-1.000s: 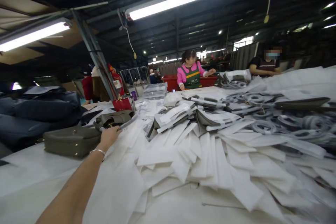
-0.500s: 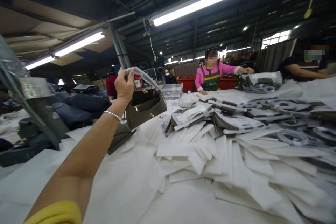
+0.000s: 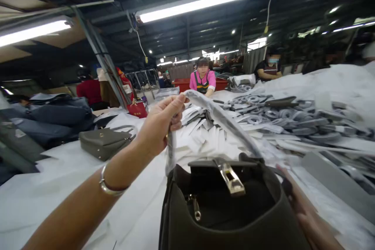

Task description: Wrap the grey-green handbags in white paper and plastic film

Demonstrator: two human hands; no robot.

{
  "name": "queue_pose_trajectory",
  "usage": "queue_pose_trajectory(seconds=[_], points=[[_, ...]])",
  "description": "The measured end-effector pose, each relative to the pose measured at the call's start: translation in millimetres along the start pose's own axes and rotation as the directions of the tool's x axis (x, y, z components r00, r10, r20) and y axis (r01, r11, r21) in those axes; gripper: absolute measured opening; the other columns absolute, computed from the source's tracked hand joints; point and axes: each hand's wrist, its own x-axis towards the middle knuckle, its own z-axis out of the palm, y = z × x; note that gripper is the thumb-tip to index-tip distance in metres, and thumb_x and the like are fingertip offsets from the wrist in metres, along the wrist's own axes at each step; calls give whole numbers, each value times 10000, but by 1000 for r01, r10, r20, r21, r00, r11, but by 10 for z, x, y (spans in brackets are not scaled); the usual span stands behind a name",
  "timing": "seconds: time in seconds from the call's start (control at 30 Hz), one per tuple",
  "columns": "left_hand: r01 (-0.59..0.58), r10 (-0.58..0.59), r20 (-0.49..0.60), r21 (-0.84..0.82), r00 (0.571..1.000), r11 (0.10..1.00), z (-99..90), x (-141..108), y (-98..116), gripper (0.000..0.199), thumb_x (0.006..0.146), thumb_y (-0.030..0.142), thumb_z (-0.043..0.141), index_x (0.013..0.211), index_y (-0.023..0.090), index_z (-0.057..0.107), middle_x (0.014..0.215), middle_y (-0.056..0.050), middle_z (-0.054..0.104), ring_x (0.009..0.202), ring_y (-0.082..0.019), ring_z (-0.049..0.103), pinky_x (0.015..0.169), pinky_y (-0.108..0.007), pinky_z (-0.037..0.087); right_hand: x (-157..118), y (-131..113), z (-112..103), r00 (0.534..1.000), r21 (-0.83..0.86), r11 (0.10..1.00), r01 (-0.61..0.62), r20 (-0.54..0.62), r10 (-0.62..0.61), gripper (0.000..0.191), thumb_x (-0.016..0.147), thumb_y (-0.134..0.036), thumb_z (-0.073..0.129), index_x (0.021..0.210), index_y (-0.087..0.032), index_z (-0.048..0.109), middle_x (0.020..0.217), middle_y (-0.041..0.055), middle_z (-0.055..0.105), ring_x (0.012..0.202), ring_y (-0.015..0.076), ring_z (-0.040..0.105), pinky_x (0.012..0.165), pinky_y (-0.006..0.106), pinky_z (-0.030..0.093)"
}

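Observation:
My left hand [image 3: 164, 125] is closed on the plastic-wrapped handle [image 3: 225, 121] of a dark olive handbag [image 3: 249, 230]. The bag hangs close in front of me, its mouth open and its dark inside showing. A gold-coloured clasp plate [image 3: 232, 179] hangs from the flap, and a small metal turn-lock [image 3: 195, 207] shows at the left of the opening. At the bag's right side my right hand [image 3: 310, 211] grips it; that hand is blurred and partly hidden by the bag.
Another olive handbag [image 3: 102, 142] lies on the white-covered table [image 3: 131, 211] at the left. Dark blue bags [image 3: 58, 117] are piled beyond it. Wrapped straps and parts [image 3: 281, 121] heap up at the right. A co-worker in pink [image 3: 202, 80] stands across the table.
My left hand has brought the handbag nearer and to the right by its handle. My right hand has come into view at the bag's side. The view has turned left-to-right.

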Motion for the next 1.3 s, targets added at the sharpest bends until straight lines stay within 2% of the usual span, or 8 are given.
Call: queue_pose_trajectory(seconds=[0.2, 0.37, 0.63, 0.73, 0.87, 1.0, 1.13, 1.3], points=[[178, -190, -270, -68, 944, 982, 98, -19, -1162, 424, 809, 541, 725, 819, 146, 571, 693, 56, 393, 479, -21, 239, 408, -139, 220, -697, -200, 419, 934, 227, 908, -352, 139, 328, 988, 787, -789, 540, 1580, -279, 244, 1516, 129, 471, 1380, 367, 452, 1085, 504, 451], [292, -210, -408, 149, 888, 945, -164, -116, -1906, 408, 883, 547, 628, 870, 140, 601, 738, -36, 592, 623, -105, 541, 610, -227, 455, -478, -132, 259, 958, 0, 960, -281, -65, 280, 582, 904, -596, 542, 1393, -281, 576, 1391, 87, 614, 1323, 334, 534, 1086, 498, 468], [206, -236, -8, 516, 972, 831, -489, -1254, -1748, 441, 904, 538, 598, 1234, 258, 678, 1300, -58, 668, 1298, -277, 545, 1164, -429, 351, -381, 29, -189, 978, -580, 788, 208, 102, -183, 522, 925, -366, 528, 1439, -276, 511, 1550, 62, 442, 1476, 294, 319, 1218, 527, 273], [26, -292, 239, 731, 926, 681, -419, -1742, -1782, 487, 897, 548, 598, 1311, 295, 636, 1460, -38, 549, 1427, -299, 404, 1218, -500, 270, -370, -76, -108, 956, -573, 780, 251, 273, -107, 566, 931, -462, 557, 1462, -280, 481, 1585, 84, 384, 1468, 301, 334, 1197, 519, 318], [-56, -309, 245, 857, 919, 512, -392, -2184, -1842, 609, 909, 598, 560, 1425, 277, 523, 1584, -64, 379, 1510, -296, 232, 1227, -529, 253, -524, -61, -44, 938, -580, 780, 234, 347, -24, 635, 911, -512, 593, 1481, -276, 444, 1573, 111, 399, 1430, 292, 406, 1175, 491, 368], [-128, -338, 267, 916, 902, 381, -293, -2387, -1683, 711, 882, 673, 556, 1477, 299, 444, 1608, -87, 323, 1506, -329, 232, 1197, -601, 278, -733, -187, -58, 914, -657, 669, 347, 397, -84, 672, 896, -488, 632, 1503, -296, 417, 1571, 100, 404, 1412, 307, 432, 1155, 508, 401], [-357, -334, 413, 908, 847, 218, -118, -2329, -1609, 929, 745, 692, 714, 1514, 299, 369, 1596, -121, 335, 1476, -393, 284, 1172, -697, 225, -615, -393, 78, 754, -605, 476, 639, 614, -232, 854, 818, -420, 737, 1553, -288, 323, 1609, 82, 331, 1487, 356, 270, 1214, 616, 210], [-513, -280, 533, 846, 799, 147, -175, -2259, -1991, 571, 950, 327, 604, 1486, 326, 405, 1552, -55, 432, 1425, -293, 413, 1158, -519, 367, -411, -61, 334, 680, -580, 390, 716, 705, -200, 821, 814, -134, 657, 1540, -341, 337, 1570, 42, 412, 1444, 332, 369, 1160, 564, 344]])
